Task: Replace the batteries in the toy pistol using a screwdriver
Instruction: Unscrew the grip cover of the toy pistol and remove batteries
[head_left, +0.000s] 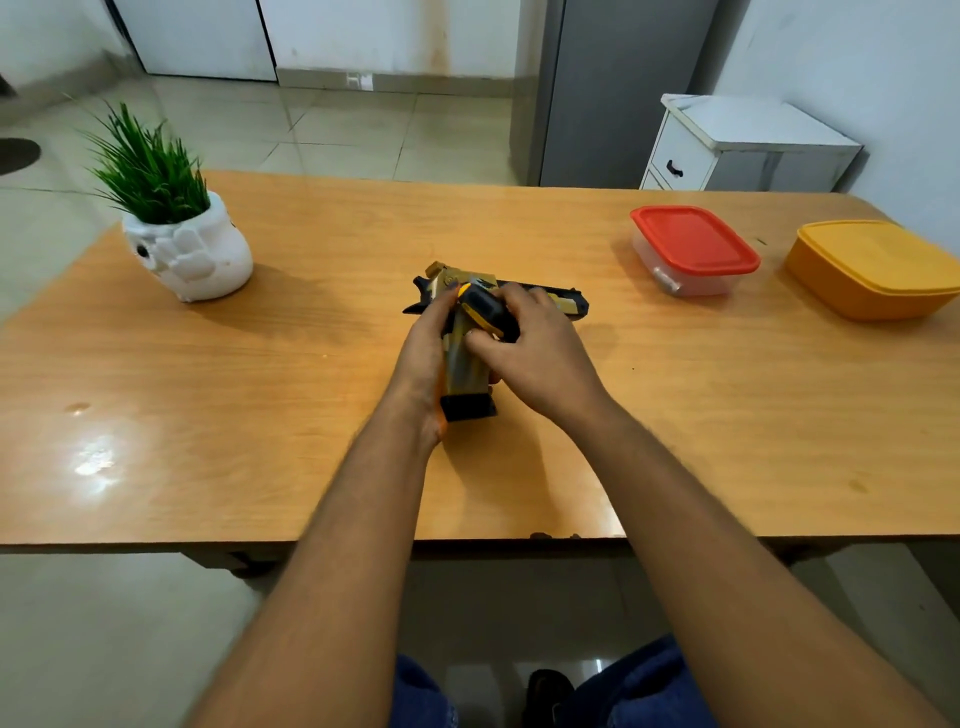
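So: left hand (426, 358) clamps toy pistol (470, 364) flat on table (260, 415).
Right hand (530, 353) grips screwdriver (485, 312) upright over the grip (screw hidden).

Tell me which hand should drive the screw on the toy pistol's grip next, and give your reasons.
Right. The right hand already grips the screwdriver over the toy pistol lying on the table. The left hand holds the grip, steadying it.
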